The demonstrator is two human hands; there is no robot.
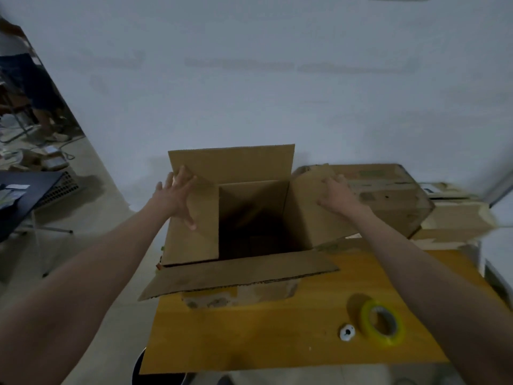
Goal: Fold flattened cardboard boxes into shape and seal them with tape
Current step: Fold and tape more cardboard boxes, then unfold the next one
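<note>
The left hand (177, 197) lies spread on the left flap (191, 232) of the cardboard box (249, 218), fingers straight and fanned, the thumb pointing down across the flap's face; it presses the flap flat rather than grasping it. The right hand (337, 195) rests the same way on the right flap (308, 218), palm down, fingers extended toward the far side, nothing curled around the edge. Both flaps slope inward over the box mouth.

The box stands upright on the near-left part of a yellow wooden table (263, 337), its top open and its inside dark. The far flap (231, 162) stands upright against the pale wall (249, 79). The near flap (238, 273) hangs outward toward the camera, folded down over the box's front wall and reaching past the table's left edge.

To the right of the box, touching or just beside the right flap, lies a second, worn cardboard box (388, 195), with more flattened cardboard (455, 220) stacked beyond it at the far right. On the near right of the table a roll of yellow-green tape (381, 323) stands tilted on its rim, and just to its left lies a small white round object (347, 332).

At far left, across the floor, stand a dark table (30, 190) and a person's legs (41, 101).
</note>
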